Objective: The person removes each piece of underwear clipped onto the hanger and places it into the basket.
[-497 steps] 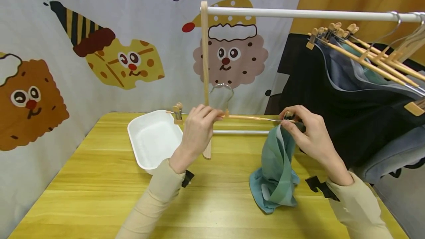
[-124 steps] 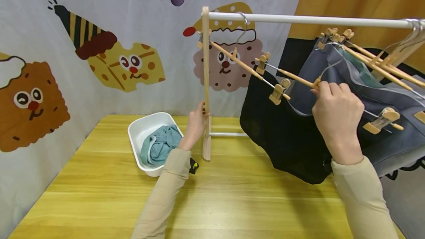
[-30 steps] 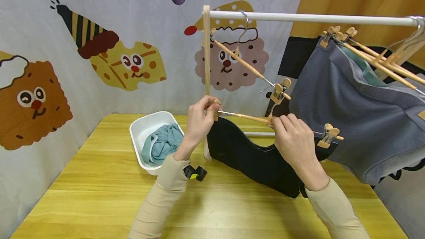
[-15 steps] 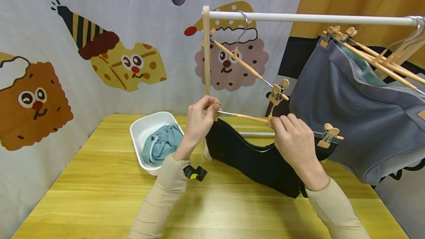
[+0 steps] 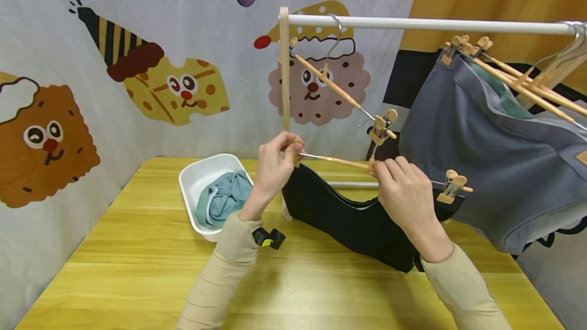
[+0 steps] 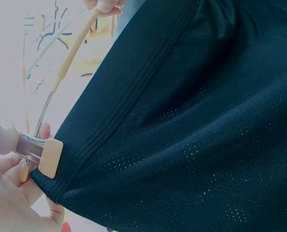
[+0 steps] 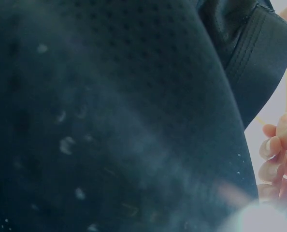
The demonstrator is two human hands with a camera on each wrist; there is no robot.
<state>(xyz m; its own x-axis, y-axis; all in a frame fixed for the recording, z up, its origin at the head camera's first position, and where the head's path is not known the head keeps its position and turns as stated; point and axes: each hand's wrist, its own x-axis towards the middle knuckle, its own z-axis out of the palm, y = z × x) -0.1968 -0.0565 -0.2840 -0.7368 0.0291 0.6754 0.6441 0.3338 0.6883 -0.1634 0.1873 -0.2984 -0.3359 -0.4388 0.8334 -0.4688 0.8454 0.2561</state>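
Note:
A wooden clip hanger (image 5: 344,162) is held low in front of the rack, with a black perforated garment (image 5: 348,220) hanging from it. My left hand (image 5: 277,163) pinches the clip at the hanger's left end. The left wrist view shows that clip (image 6: 50,158) biting the corner of the stitched waistband (image 6: 126,96), with the fingers (image 6: 10,171) around its back. My right hand (image 5: 408,197) grips the hanger's bar at the middle, near the hook. On the right end another clip (image 5: 451,187) sits on the waistband. Black cloth fills most of the right wrist view.
A white basin (image 5: 188,187) holds a crumpled green garment (image 5: 224,197) on the wooden table (image 5: 114,258). From the rack's white rail (image 5: 412,23) hangs a hanger (image 5: 337,90) without clothing. Grey-blue clothing (image 5: 481,146) hangs at the right; a rack post (image 5: 285,75) stands behind my left hand.
The green garment went from the hanger into the basin, and that hanger now hangs on the rail. The hanger with the black garment came down from the rack. Hardly anything moved this last second.

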